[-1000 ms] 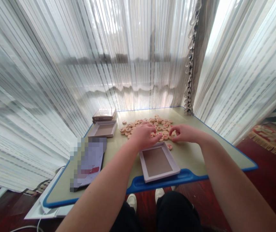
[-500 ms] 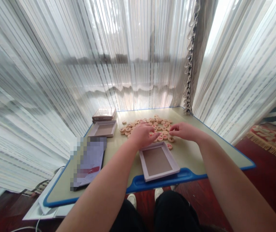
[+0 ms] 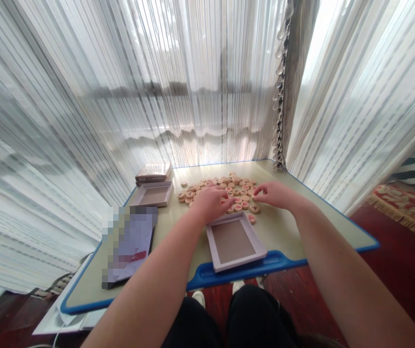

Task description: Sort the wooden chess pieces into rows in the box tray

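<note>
A heap of round wooden Chinese chess pieces (image 3: 236, 192), with red and dark characters, lies in the middle of the table. My left hand (image 3: 210, 202) rests palm down over the near left of the heap, fingers spread and holding nothing that I can see. At the heap's right edge, my right hand (image 3: 272, 194) pinches a pale piece (image 3: 253, 197) between thumb and fingertips; its face is mostly hidden. Just below the heap lies a shallow white box tray (image 3: 261, 250) with a grey-brown inside. One red-marked piece (image 3: 251, 219) touches or nearly touches its upper right corner.
A second shallow box (image 3: 169, 194) stands at the left, in front of a stacked brown box (image 3: 154, 172). Nearer me lies a partly blurred tablet-like object (image 3: 140, 241). The table (image 3: 294, 237) has a blue rim, and curtains (image 3: 200, 111) hang behind it.
The whole view has shifted slightly. The fingers of my right hand have come closer together at a piece on the heap's right edge. My left hand has barely moved.
</note>
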Motion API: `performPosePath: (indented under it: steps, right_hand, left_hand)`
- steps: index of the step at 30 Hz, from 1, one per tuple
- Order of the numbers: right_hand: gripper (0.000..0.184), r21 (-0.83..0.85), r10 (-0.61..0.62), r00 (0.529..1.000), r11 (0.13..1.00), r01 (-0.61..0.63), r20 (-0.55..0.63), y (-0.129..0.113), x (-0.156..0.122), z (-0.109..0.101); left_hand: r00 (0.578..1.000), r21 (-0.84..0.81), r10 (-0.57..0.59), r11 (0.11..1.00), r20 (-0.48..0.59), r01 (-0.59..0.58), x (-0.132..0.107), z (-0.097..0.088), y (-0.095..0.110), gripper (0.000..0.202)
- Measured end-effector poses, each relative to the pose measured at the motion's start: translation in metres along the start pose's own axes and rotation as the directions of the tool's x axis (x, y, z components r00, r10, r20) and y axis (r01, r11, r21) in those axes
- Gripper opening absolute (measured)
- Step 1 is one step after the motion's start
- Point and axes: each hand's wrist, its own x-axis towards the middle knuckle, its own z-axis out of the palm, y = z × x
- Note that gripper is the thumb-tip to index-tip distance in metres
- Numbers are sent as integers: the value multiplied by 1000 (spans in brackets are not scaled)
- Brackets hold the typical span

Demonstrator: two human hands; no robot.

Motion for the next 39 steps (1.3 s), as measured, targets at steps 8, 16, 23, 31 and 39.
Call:
performPosePath:
  steps: [8,16,23,31,39]
  right_hand:
    - [20,114,-31,998,993,24,60,4,6,8]
    - [32,105,-105,990,988,115,-93,-5,7,15]
    - [28,22,-51,990,998,54,-134,-14,12,21]
    - [34,28,26,998,999,-24,-57,-13,11,20]
    - [28,147,21,997,989,-10,-74,-17,10,20]
  left_hand:
    - [1000,0,-9,1000,-17,9,-1,1,-3,38]
    - [999,6,-28,1000,-21,28,-2,-1,-1,37]
    - [1000,23,-2,1000,-20,2,-2,-2,1,34]
    - [999,58,35,998,-25,-33,0,1,0,34]
    - [1000,55,12,998,-10,-11,0,2,-1,32]
